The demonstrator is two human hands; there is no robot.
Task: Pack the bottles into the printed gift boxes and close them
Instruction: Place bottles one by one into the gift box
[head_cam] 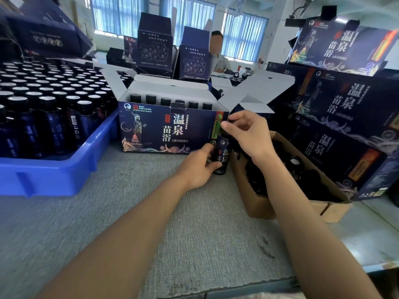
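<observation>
Bottle (223,154) in hand, upright, just above the table (172,212), not yet packed. Your left hand (198,167) grips its lower body, fingers curled round the label. Your right hand (248,134) pinches thumb and forefinger at its top; the fingertips hide whether a cap sits there. Just right of your right fingers lies a brown carton (280,203) of small dark parts, caps by the look of them, so this is likely capping ahead of packing. Touching or just behind your fingers stands the open gift box (164,130), flaps (259,87) up, with a row of capped bottles (166,101) showing along its back. The front wall hides the near row, so you cannot tell how full it is; filling and closing are not yet done. Far left of your left fingers, a blue tray (64,169) holds many loose bottles (43,108) waiting. Beyond your right fingers, closed boxes (336,152) sit stacked, probably finished. Plenty left.
</observation>
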